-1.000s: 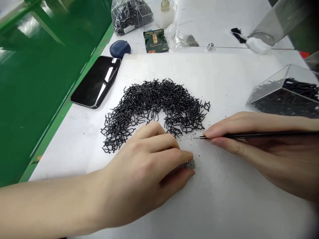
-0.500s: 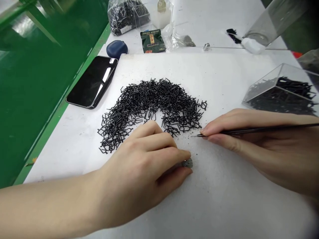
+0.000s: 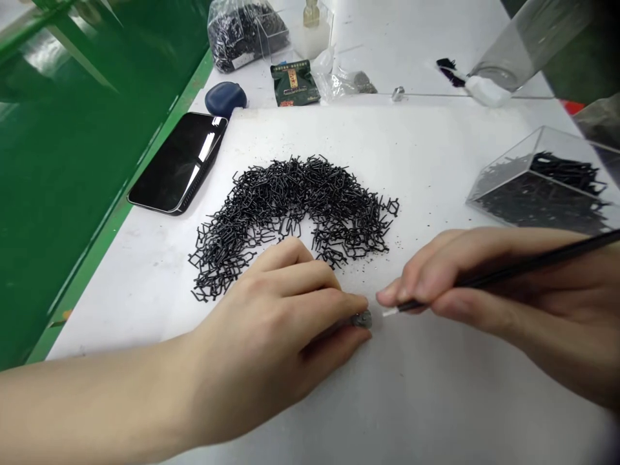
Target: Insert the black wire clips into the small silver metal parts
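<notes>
Two hands low over white sheet [image 3: 460, 400] on table. Small grey part [image 3: 363, 319] pinched by left hand [image 3: 276, 336] on sheet. Black tweezers [image 3: 504, 271] gripped by right hand [image 3: 508, 297], tip just beside part. Black clip pile [image 3: 295, 206] behind, clear box [image 3: 547, 184] at right.

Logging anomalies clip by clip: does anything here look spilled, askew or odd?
Mostly tidy. Fine black specks dot the white sheet around the arc-shaped pile of black wire clips. A smartphone lies askew at the bench's left edge, close to the drop.
</notes>
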A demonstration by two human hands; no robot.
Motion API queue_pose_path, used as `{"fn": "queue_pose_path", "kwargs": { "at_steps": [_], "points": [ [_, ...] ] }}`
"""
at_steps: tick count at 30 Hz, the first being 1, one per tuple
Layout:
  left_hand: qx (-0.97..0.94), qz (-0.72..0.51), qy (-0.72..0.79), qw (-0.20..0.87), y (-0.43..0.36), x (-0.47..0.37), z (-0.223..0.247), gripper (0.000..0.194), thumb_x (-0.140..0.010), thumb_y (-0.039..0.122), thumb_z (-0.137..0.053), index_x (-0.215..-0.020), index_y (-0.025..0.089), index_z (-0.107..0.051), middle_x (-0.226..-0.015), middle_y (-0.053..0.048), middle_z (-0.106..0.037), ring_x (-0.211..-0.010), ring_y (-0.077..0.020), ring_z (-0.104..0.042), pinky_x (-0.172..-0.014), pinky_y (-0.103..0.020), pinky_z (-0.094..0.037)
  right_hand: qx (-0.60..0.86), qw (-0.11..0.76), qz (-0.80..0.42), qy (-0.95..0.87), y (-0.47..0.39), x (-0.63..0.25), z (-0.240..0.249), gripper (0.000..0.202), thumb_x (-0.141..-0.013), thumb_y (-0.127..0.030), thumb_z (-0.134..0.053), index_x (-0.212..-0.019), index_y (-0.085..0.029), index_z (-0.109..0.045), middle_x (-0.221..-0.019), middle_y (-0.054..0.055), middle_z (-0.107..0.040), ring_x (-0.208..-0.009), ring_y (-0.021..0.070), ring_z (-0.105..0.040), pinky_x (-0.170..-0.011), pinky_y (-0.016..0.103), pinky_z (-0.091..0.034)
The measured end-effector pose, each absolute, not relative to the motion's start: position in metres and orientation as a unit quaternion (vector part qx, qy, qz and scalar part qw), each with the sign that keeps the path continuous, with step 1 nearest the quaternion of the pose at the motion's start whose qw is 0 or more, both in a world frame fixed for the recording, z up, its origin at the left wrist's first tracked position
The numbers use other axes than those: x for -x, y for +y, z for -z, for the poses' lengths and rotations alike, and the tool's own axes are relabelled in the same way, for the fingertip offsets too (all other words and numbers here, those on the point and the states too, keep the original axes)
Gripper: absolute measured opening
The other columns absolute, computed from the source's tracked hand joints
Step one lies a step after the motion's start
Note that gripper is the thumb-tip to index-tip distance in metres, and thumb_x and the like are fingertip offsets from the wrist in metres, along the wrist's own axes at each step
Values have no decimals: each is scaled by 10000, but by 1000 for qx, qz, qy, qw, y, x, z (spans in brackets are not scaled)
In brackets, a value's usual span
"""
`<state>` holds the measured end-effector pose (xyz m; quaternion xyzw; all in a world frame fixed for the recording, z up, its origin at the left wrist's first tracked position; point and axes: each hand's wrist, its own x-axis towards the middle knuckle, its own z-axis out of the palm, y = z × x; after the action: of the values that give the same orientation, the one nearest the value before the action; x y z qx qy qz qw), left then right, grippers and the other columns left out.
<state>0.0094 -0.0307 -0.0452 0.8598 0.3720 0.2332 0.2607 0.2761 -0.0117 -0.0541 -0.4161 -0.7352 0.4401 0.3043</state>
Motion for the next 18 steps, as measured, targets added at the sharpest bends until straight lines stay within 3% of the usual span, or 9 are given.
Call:
{"fn": "queue_pose_path", "kwargs": {
  "at_steps": [3, 18],
  "points": [
    [-859, -239, 367, 266, -31, -9, 46, 117, -1033, 176, -724, -1013, 155, -838, -833, -12, -743, -793, -170, -568, -856, -340, -496, 386, 293, -484, -728, -14, -274, 54, 208, -951, -239, -794, -1033, -430, -806, -989, -68, -842, -936, 206, -813, -765, 280, -692],
    [-863, -241, 365, 252, -30, -9, 49, 134, -1031, 180, -725, -964, 132, -831, -818, -19, -736, -798, -180, -555, -843, -342, -486, 376, 285, -480, -739, -14, -272, 57, 230, -918, -230, -822, -1056, -413, -830, -1016, -24, -838, -930, 215, -801, -790, 293, -678]
  ]
}}
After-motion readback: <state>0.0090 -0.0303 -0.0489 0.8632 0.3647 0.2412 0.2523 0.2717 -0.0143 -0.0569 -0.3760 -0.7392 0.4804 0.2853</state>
